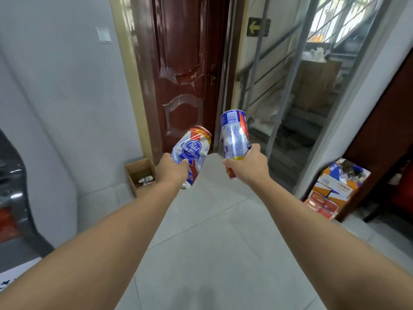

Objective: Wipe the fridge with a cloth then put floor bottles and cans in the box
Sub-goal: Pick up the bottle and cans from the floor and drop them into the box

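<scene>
My left hand (pixel 171 170) grips a dented white, blue and red beer can (pixel 192 151), tilted up to the right. My right hand (pixel 248 163) holds a second dented can (pixel 234 136) of the same colours, nearly upright. Both arms are stretched out in front of me above the tiled floor. An open cardboard box (pixel 137 167) stands on the floor against the wall, just left of my left hand, with a small white and green bottle (pixel 145 179) lying inside it.
A dark red wooden door (pixel 185 70) is straight ahead. To the right, a glass panel (pixel 297 108) shows a stairwell. A stack of printed cartons (pixel 335 189) sits at the right by a dark cabinet. A black appliance (pixel 13 186) is at the left edge.
</scene>
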